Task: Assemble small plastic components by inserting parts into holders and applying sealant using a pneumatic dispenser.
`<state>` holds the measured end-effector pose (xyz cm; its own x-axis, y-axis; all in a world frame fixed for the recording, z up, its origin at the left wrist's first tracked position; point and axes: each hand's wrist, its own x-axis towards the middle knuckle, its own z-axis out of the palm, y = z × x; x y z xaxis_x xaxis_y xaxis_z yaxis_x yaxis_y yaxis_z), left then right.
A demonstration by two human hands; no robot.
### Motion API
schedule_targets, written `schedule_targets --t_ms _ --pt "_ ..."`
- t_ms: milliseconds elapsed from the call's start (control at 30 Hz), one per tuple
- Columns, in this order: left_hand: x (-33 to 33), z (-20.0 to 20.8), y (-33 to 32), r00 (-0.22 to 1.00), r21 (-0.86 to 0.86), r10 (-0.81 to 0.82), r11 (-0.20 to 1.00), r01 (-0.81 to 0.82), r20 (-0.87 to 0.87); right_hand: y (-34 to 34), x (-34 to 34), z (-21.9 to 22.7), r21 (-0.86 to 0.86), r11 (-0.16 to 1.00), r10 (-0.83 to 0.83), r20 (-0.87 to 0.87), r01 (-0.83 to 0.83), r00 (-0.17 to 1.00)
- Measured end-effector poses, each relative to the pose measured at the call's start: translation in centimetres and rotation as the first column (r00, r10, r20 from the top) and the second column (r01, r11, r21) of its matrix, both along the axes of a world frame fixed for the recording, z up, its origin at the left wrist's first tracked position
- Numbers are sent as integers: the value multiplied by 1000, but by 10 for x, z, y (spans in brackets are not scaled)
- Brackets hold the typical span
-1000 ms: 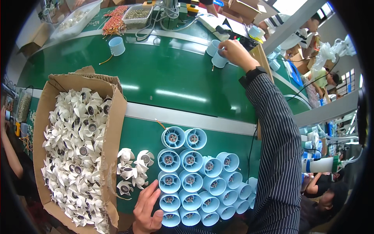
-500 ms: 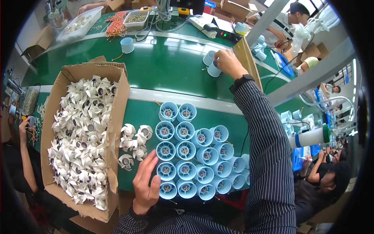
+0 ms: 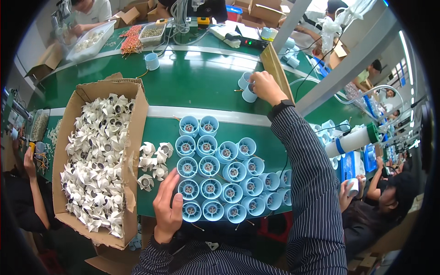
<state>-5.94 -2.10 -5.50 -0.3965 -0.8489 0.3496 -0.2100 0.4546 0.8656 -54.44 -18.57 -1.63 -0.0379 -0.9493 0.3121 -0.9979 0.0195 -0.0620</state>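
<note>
My right hand reaches across to the far strip of the bench, its fingers pinching the rim of a light-blue cylindrical fan housing. A second blue housing stands close behind that one. My left hand has its fingers extended and thumb apart, along the left side of a block of blue fan housings. These stand open end up in rows, showing spokes and a hub inside; some trail short wires. Several loose white fan impellers lie beyond my left fingertips.
A cardboard box full of white impellers stands at the left. One blue housing with an orange wire sits on the far green bench. A cardboard panel and a grey post rise beyond my right arm. Co-workers sit around.
The whole view has shifted slightly as my head moved. My right hand remains at the same far housing, and my left hand stays beside the block of housings.
</note>
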Motion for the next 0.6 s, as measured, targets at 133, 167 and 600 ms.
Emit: schedule_targets --t_ms 133,167,600 --pt "0 -2 -1 1000 7 2 1000 -2 -10 8 0 3 2 1000 11 -30 -11 999" --pt "-1 -2 -2 1000 10 4 1000 -4 -15 10 0 4 15 1000 -10 -41 11 999" --pt "10 -4 -6 995 49 -50 997 54 -88 4 -4 4 49 982 -180 -10 181 984"
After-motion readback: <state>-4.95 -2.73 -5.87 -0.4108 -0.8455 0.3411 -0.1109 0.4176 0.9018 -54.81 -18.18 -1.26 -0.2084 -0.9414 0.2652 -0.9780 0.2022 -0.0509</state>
